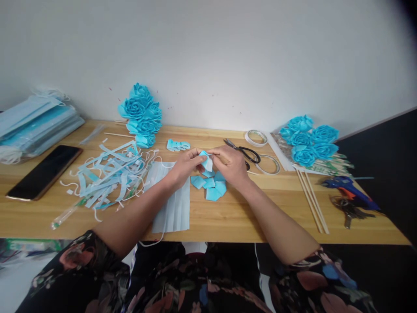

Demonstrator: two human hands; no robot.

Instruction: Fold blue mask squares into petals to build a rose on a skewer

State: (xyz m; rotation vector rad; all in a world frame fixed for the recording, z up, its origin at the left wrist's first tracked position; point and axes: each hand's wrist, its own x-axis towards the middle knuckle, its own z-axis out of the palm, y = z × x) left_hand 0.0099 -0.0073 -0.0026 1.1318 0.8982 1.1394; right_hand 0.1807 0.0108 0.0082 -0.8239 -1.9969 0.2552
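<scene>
Both hands meet over the middle of the table, pinching one small blue-and-white mask-fabric petal between them. My left hand grips its left side and my right hand its upper right edge; the fingertips partly cover it. Just below lie several loose blue petals, cut with angled edges. A pleated blue face mask lies flat under my left forearm. Behind my left hand is a short row of curled blue petals. Black-handled scissors rest beyond my right hand.
Left: stacked masks, a phone, a heap of cut strips and a bunch of blue fabric roses. Right: tape rolls, more roses, wooden sticks, a blue glue gun and keys. A wall stands behind.
</scene>
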